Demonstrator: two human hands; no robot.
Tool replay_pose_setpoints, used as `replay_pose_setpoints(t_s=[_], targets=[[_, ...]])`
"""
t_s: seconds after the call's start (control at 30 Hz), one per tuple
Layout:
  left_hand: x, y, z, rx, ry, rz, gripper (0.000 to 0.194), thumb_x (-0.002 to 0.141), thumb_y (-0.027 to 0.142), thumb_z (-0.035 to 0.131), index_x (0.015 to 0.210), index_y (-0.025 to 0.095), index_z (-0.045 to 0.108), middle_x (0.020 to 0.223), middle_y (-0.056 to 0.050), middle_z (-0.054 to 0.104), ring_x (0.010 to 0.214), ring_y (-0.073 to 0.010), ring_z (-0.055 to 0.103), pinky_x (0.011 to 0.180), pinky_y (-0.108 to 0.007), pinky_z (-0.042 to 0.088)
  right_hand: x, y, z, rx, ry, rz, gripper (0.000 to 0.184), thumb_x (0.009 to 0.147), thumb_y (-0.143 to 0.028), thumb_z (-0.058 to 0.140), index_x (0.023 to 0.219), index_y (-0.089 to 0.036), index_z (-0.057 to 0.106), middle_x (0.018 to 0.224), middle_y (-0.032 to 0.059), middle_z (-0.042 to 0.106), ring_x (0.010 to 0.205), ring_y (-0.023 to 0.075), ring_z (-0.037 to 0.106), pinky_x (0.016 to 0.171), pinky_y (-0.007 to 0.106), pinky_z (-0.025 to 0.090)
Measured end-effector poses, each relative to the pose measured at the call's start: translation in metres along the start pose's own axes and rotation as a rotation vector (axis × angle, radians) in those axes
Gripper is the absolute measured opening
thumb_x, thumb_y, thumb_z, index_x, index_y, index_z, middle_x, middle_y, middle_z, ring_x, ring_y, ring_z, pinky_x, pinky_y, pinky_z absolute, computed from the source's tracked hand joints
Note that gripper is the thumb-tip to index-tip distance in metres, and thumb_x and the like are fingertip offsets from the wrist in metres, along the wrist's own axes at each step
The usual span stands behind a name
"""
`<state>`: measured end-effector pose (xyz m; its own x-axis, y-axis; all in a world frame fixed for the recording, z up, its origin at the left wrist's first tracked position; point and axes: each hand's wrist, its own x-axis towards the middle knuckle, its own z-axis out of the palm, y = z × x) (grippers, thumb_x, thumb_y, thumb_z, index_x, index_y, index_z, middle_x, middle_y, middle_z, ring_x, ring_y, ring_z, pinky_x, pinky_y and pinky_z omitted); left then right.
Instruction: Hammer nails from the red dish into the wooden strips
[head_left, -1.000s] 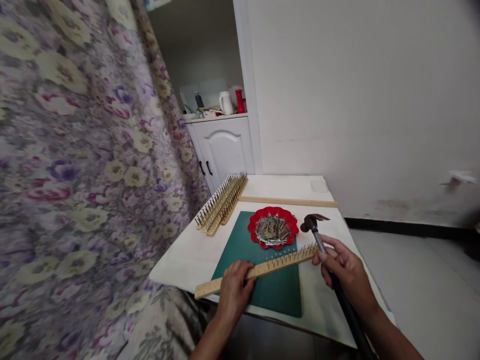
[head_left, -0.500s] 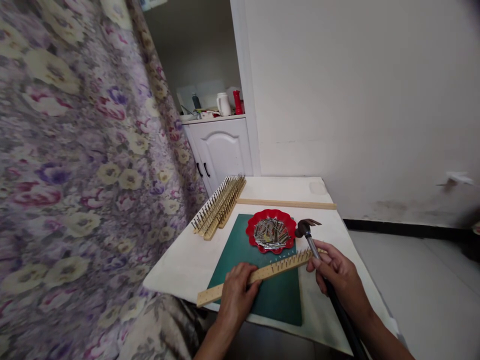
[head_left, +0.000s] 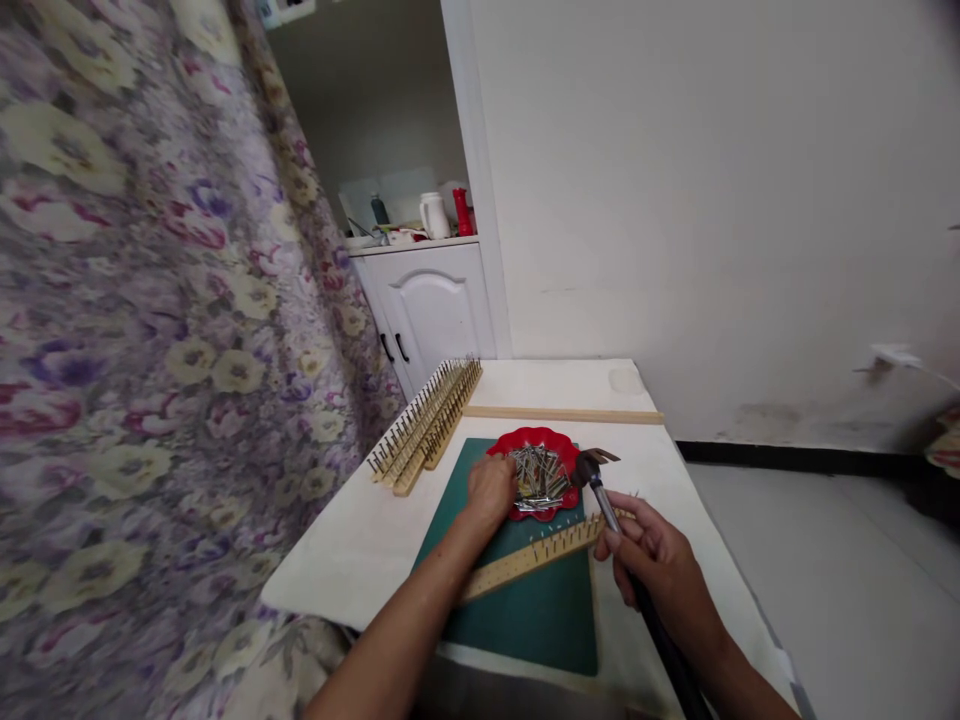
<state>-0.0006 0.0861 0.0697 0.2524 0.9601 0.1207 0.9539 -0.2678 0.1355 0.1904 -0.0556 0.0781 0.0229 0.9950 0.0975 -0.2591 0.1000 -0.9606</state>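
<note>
My left hand (head_left: 493, 487) reaches to the left rim of a red scalloped bowl (head_left: 517, 437), its fingertips at the nails (head_left: 541, 476) inside; whether they grip a nail is hidden. My right hand (head_left: 652, 560) is closed around a claw hammer (head_left: 602, 495), head up, just right of the bowl. Beneath the hammer, a wooden strip (head_left: 510, 567) lies slantwise across a green mat (head_left: 540, 625). Nails stand in rows on its right part, and small marks or holes dot the left part. My left forearm covers the strip's left end.
Several wooden strips full of upright nails (head_left: 427, 425) lie along the table's left edge. A bare wooden strip (head_left: 562, 414) crosses the white table (head_left: 337, 540) behind the bowl. A floral curtain (head_left: 165, 350) hangs at left; a white cabinet (head_left: 435, 310) and wall stand behind.
My left hand has let go of the wooden strip and moved up and forward to the bowl of nails. My right hand still holds the hammer. The view has shifted slightly.
</note>
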Motion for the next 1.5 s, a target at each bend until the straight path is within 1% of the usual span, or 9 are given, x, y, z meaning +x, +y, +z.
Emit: replay_pose_setpoints(t_s=[0.27,0.4,0.47,0.63,0.77,0.87,0.97,1.17,1.5], targets=[[0.012,0.001,0.015,0.008,-0.013,0.003,0.016,0.080,0.012,0.050,0.079,0.011,0.066,0.082,-0.013,0.068,0.077,-0.0226,0.061,0.068,-0.029,0.040,0.000,-0.001,-0.002,0.015,-0.005,-0.002,0.038,0.083,-0.034,0.060,0.116,-0.018,0.050,0.068,-0.0032,0.061,0.033,0.0029,0.041,0.034,0.016,0.027],[0.009,-0.001,0.009,-0.004,0.026,0.031,0.017,0.083,0.015,0.047,0.087,0.012,0.063,0.086,-0.012,0.067,0.076,-0.0215,0.061,0.065,-0.027,0.039,-0.001,-0.001,-0.002,0.011,-0.009,-0.013,0.037,0.083,-0.034,0.060,0.115,-0.017,0.051,0.067,-0.0035,0.060,0.033,0.0030,0.042,0.034,0.016,0.027],[0.001,-0.006,0.003,-0.068,0.101,0.060,0.018,0.086,0.018,0.043,0.091,0.015,0.060,0.088,-0.010,0.066,0.076,-0.0203,0.060,0.065,-0.026,0.038,-0.001,0.000,-0.003,0.018,-0.009,-0.021,0.038,0.082,-0.034,0.060,0.114,-0.017,0.051,0.067,-0.0036,0.060,0.033,0.0031,0.042,0.034,0.016,0.027],[-0.045,-0.018,-0.005,-0.540,0.348,0.063,0.015,0.088,0.026,0.042,0.087,0.019,0.055,0.080,-0.003,0.062,0.072,-0.0163,0.056,0.067,-0.025,0.040,-0.002,0.001,-0.003,0.021,-0.005,-0.026,0.037,0.081,-0.034,0.061,0.112,-0.017,0.051,0.067,-0.0042,0.059,0.033,0.0036,0.042,0.034,0.017,0.028],[-0.086,-0.017,0.007,-1.016,0.273,-0.072,0.017,0.084,0.033,0.049,0.083,0.018,0.056,0.074,-0.001,0.062,0.065,-0.0138,0.055,0.064,-0.023,0.042,-0.003,0.003,-0.001,-0.003,-0.022,-0.030,0.036,0.082,-0.035,0.060,0.112,-0.018,0.050,0.067,-0.0040,0.060,0.033,0.0036,0.043,0.035,0.017,0.029],[-0.105,-0.010,0.018,-1.194,0.199,-0.171,0.019,0.078,0.035,0.058,0.080,0.016,0.058,0.070,-0.001,0.062,0.062,-0.0130,0.055,0.061,-0.021,0.041,-0.005,0.005,0.000,-0.014,-0.030,-0.023,0.035,0.082,-0.035,0.060,0.111,-0.018,0.050,0.067,-0.0040,0.060,0.033,0.0037,0.042,0.035,0.017,0.028],[-0.111,-0.002,0.027,-1.227,0.189,-0.206,0.020,0.074,0.035,0.063,0.076,0.015,0.061,0.063,0.001,0.060,0.059,-0.0119,0.053,0.057,-0.020,0.038,-0.006,0.006,0.000,-0.021,-0.027,-0.010,0.037,0.081,-0.035,0.060,0.111,-0.017,0.049,0.065,-0.0039,0.060,0.032,0.0041,0.042,0.035,0.017,0.027],[-0.108,0.002,0.037,-1.186,0.190,-0.200,0.019,0.074,0.034,0.062,0.074,0.015,0.063,0.062,0.002,0.058,0.059,-0.0114,0.050,0.055,-0.019,0.035,-0.008,0.004,0.002,-0.019,-0.031,-0.002,0.038,0.081,-0.036,0.061,0.111,-0.017,0.049,0.066,-0.0032,0.061,0.032,0.0052,0.041,0.035,0.019,0.027],[-0.108,0.002,0.038,-1.086,0.187,-0.190,0.018,0.076,0.033,0.058,0.075,0.016,0.063,0.062,0.002,0.058,0.059,-0.0120,0.051,0.055,-0.019,0.035,-0.011,0.002,0.005,-0.019,-0.042,0.015,0.036,0.081,-0.034,0.061,0.110,-0.017,0.050,0.065,-0.0028,0.061,0.032,0.0048,0.041,0.035,0.018,0.027]])
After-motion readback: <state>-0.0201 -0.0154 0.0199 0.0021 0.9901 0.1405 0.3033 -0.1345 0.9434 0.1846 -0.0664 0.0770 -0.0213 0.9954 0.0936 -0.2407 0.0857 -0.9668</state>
